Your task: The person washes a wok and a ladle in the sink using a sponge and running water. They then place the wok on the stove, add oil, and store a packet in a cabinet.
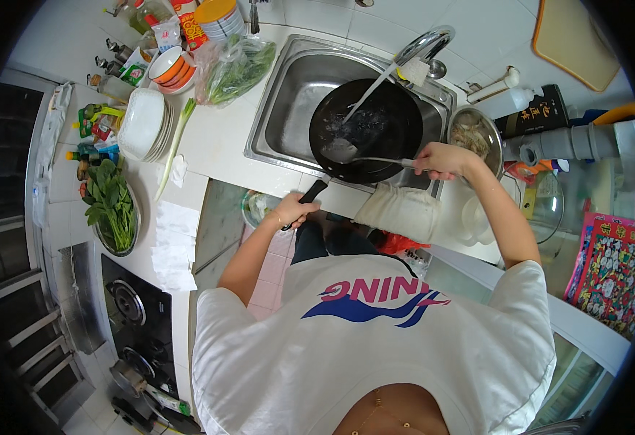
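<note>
A black wok rests over the right part of the stainless steel sink. My left hand grips its black handle near the counter's front edge. In my right hand is the handle of a metal spatula, whose blade lies inside the wok at the lower left. From the chrome faucet a stream of water runs into the wok and splashes on water at the bottom.
A steel bowl with food stands right of the sink. A cloth drapes over the front edge. Bagged greens, a scallion, stacked plates and a dish of leafy greens occupy the left counter, beside a gas stove.
</note>
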The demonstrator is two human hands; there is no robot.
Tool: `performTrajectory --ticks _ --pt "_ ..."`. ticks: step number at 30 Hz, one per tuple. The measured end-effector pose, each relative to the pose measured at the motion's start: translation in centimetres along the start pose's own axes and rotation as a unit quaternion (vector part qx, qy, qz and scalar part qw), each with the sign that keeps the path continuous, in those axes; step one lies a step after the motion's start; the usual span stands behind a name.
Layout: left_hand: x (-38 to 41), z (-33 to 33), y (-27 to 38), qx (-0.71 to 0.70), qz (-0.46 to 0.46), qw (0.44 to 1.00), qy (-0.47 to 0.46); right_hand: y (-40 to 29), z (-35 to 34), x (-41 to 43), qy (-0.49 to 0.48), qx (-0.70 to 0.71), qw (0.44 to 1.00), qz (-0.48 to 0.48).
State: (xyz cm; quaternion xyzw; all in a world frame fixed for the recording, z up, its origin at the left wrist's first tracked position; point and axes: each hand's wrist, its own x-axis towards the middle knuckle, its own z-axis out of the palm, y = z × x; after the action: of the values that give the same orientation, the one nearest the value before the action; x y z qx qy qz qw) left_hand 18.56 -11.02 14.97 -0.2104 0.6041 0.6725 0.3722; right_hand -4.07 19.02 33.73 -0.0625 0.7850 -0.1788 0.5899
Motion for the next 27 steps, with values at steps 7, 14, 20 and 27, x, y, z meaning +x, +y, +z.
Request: performTrajectory --ticks 7,14,20,27 --pt "-0.4 1.4 2.8 -0.149 -0.039 0.985 -0.08 1.1 3.7 7.6 0.164 0.193 0.965 -0.069" --pt "-0.2 1.3 6.6 -0.24 -0.072 0.968 -0.023 5.0 1.7 7.2 0.173 0.218 0.956 -0.098" --pt "-0.7 1.7 8.5 0.088 -0.033 0.989 0.116 10.6 3.0 7.5 0.212 0.16 0.961 -0.074" --pt "-1.8 -0.3 5.2 0.384 0.115 0.869 0.291 11.2 4.4 5.1 0.265 0.13 0.951 -0.092"
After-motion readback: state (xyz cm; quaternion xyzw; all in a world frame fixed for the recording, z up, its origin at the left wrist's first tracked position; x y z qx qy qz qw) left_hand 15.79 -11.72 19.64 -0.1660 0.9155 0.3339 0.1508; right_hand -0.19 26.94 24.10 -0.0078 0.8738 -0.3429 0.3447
